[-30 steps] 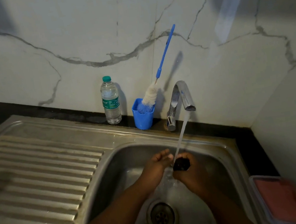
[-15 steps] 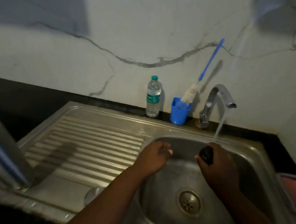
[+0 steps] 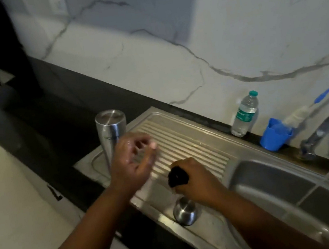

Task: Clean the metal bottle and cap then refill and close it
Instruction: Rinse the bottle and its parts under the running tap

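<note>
Hands off the tap, now over the drainboard [image 3: 182,134].
Right hand [image 3: 195,180] grips black cap [image 3: 177,178], carried from the running water; left hand [image 3: 131,161] loosely curled, empty, beside upturned bottle [image 3: 111,130]. Cap rinse looks done; refill next.

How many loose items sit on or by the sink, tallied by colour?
Silver metal: 2, metal bottle and round metal cap
Black: 1, black piece in right hand
Blue: 2, blue cup, brush
Clear: 1, plastic bottle
Total: 6
</note>
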`<move>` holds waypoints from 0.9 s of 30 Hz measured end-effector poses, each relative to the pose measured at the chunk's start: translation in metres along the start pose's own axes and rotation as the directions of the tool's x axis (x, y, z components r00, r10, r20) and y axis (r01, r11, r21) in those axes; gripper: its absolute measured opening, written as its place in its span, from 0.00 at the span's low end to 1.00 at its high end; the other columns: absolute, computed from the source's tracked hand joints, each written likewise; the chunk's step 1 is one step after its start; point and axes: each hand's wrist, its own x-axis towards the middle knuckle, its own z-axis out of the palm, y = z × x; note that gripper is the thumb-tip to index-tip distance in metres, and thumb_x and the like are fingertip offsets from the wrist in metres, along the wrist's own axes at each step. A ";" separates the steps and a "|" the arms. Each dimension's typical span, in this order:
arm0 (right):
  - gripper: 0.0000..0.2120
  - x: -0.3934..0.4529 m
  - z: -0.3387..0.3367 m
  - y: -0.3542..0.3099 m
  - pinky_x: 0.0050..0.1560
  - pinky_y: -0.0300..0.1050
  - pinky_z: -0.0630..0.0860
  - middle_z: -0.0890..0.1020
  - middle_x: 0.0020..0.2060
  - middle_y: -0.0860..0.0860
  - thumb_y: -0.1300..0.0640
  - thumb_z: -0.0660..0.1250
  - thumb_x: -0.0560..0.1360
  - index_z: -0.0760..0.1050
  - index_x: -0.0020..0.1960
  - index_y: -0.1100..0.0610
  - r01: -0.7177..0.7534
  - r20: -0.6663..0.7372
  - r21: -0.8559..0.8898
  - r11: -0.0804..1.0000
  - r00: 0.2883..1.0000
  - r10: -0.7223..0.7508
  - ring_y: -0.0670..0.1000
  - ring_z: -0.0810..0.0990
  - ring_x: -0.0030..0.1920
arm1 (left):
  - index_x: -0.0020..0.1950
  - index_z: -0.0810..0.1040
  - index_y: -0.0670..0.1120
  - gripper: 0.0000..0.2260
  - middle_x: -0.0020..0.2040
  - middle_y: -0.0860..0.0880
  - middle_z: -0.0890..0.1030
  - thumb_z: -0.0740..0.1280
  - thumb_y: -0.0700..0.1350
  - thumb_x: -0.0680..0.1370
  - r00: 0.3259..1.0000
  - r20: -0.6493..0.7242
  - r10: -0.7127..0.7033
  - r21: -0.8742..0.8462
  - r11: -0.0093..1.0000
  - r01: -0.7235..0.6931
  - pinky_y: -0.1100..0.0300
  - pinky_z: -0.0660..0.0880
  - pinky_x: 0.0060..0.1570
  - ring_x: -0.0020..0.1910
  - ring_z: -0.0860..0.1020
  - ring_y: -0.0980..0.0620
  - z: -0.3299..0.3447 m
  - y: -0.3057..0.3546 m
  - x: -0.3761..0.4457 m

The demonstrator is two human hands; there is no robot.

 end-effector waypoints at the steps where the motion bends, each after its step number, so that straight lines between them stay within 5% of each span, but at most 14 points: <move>1: 0.28 0.003 0.010 -0.011 0.58 0.40 0.72 0.71 0.59 0.48 0.54 0.76 0.66 0.71 0.65 0.48 0.023 0.042 -0.026 0.999 0.999 -0.022 0.48 0.74 0.58 | 0.52 0.75 0.51 0.05 0.47 0.43 0.77 0.67 0.49 0.77 0.997 -0.077 -0.004 0.032 0.999 0.007 0.54 0.74 0.41 0.42 0.76 0.46 -0.015 -0.006 0.005; 5: 0.31 0.021 0.038 -0.025 0.58 0.48 0.75 0.68 0.62 0.50 0.53 0.76 0.67 0.69 0.67 0.49 0.014 0.132 -0.088 0.996 0.991 -0.002 0.52 0.74 0.59 | 0.62 0.66 0.57 0.23 0.59 0.43 0.70 0.73 0.52 0.71 0.943 -0.253 -0.217 0.106 0.963 0.250 0.56 0.73 0.49 0.54 0.73 0.49 -0.048 -0.035 0.003; 8: 0.31 0.028 0.051 -0.023 0.58 0.44 0.72 0.68 0.62 0.49 0.50 0.74 0.68 0.67 0.67 0.48 -0.006 0.170 -0.120 0.993 0.985 0.026 0.52 0.73 0.60 | 0.74 0.56 0.56 0.44 0.72 0.48 0.60 0.80 0.53 0.67 0.820 -0.114 -0.562 0.117 0.812 0.572 0.55 0.68 0.63 0.68 0.65 0.50 -0.047 -0.055 -0.012; 12: 0.33 0.030 0.058 -0.019 0.57 0.42 0.69 0.68 0.64 0.50 0.45 0.72 0.69 0.63 0.70 0.48 0.006 0.187 -0.161 0.987 0.982 0.025 0.51 0.71 0.62 | 0.77 0.43 0.61 0.60 0.77 0.49 0.57 0.81 0.61 0.57 0.723 0.024 -0.690 0.144 0.718 0.681 0.41 0.64 0.71 0.75 0.59 0.45 -0.041 -0.083 -0.017; 14: 0.36 0.029 0.057 -0.018 0.61 0.45 0.69 0.67 0.66 0.50 0.39 0.69 0.69 0.61 0.72 0.47 0.022 0.183 -0.174 0.985 0.983 0.011 0.51 0.69 0.64 | 0.75 0.43 0.64 0.60 0.75 0.49 0.61 0.81 0.64 0.55 0.682 0.061 -0.729 0.139 0.683 0.717 0.38 0.67 0.68 0.74 0.63 0.44 -0.038 -0.090 -0.013; 18: 0.34 0.025 0.039 -0.017 0.65 0.48 0.67 0.67 0.68 0.46 0.35 0.65 0.71 0.60 0.72 0.45 -0.008 0.053 -0.091 0.996 0.999 0.013 0.49 0.65 0.68 | 0.73 0.59 0.55 0.43 0.59 0.57 0.72 0.80 0.50 0.65 0.698 0.002 -0.716 0.154 0.690 0.707 0.40 0.74 0.62 0.60 0.74 0.51 -0.029 -0.087 0.000; 22: 0.17 0.021 0.002 -0.023 0.50 0.42 0.75 0.80 0.51 0.44 0.38 0.66 0.72 0.76 0.56 0.46 -0.139 -0.133 0.264 0.954 0.975 0.179 0.44 0.78 0.52 | 0.71 0.63 0.55 0.38 0.54 0.60 0.74 0.79 0.48 0.66 0.668 -0.036 -0.743 -0.092 0.668 0.739 0.49 0.76 0.58 0.55 0.76 0.56 -0.006 -0.057 0.019; 24: 0.19 0.015 -0.021 -0.026 0.42 0.47 0.76 0.83 0.45 0.51 0.37 0.66 0.71 0.78 0.50 0.52 -0.272 -0.075 0.542 0.795 0.927 0.368 0.51 0.82 0.43 | 0.70 0.65 0.53 0.38 0.57 0.56 0.77 0.80 0.47 0.65 0.672 0.022 -0.741 -0.328 0.629 0.705 0.53 0.77 0.56 0.55 0.78 0.55 0.017 -0.033 0.038; 27: 0.27 0.000 -0.048 -0.023 0.51 0.52 0.79 0.81 0.54 0.56 0.34 0.68 0.67 0.75 0.58 0.50 -0.340 0.237 0.922 0.187 0.874 0.423 0.58 0.81 0.51 | 0.64 0.71 0.50 0.31 0.56 0.50 0.82 0.79 0.46 0.64 0.690 0.181 -0.701 -0.611 0.469 0.637 0.55 0.79 0.52 0.55 0.82 0.52 0.064 0.006 0.057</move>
